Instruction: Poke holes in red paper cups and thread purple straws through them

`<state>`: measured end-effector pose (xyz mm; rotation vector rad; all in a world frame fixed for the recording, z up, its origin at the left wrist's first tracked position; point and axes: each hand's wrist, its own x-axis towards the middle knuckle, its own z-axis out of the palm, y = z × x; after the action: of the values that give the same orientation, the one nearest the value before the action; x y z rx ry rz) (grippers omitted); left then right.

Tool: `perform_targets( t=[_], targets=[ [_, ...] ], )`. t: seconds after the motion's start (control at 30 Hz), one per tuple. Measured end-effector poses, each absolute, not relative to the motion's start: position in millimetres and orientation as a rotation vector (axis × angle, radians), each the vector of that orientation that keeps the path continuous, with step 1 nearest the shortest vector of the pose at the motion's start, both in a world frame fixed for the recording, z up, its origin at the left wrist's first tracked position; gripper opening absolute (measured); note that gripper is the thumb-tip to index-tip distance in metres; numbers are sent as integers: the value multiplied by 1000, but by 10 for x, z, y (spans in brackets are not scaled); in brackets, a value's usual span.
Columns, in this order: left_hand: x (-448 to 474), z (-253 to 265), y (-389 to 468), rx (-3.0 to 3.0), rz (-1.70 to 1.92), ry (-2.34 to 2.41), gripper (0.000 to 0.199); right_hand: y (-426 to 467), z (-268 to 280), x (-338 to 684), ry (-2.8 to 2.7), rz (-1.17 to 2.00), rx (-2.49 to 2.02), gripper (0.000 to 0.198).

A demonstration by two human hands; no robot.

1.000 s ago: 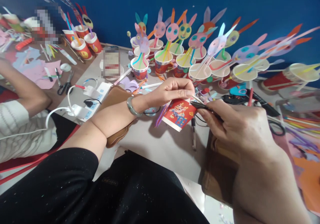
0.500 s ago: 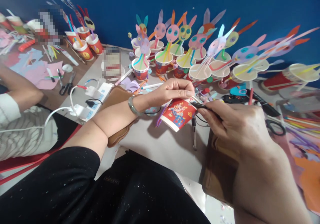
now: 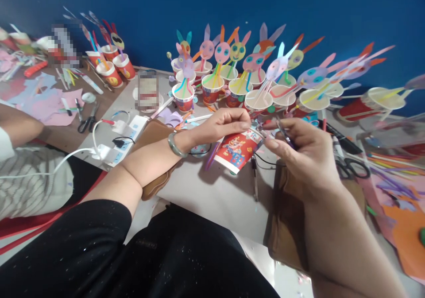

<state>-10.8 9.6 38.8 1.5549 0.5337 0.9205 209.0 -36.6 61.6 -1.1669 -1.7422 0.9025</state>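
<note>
Paper cups (image 3: pixel 212 96) at upper centre contain straws (image 3: pixel 220 74) bearing paper faces (image 3: pixel 222 52). The red, white-edged printed cup (image 3: pixel 238 151) tilts at frame centre. Left hand (image 3: pixel 230 123) pinches it; right hand (image 3: pixel 305 156) grips a metal tool (image 3: pixel 283 131).

Mod. lt. — soft shadow by nearest cup (image 3: pixel 235 152) — edges stretched, blurry.

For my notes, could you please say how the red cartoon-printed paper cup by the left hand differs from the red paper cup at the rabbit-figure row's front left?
The nearer cup tilts; the farther cup stands upright. The nearer cup's inside is hidden; the farther cup's open mouth shows coloured straws. Both are red.
</note>
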Motion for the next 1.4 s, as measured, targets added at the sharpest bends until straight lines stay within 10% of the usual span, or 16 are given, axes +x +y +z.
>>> perform_targets(
  t=[0.33,1.4],
  targets=[
    [-118,231,141,1992,1286,710,43,-199,496,2082,-1812,1004,-1153,17],
    [-76,100,131,2284,1538,919,40,-226,393,2016,-1718,555,-1307,16]
  ],
)
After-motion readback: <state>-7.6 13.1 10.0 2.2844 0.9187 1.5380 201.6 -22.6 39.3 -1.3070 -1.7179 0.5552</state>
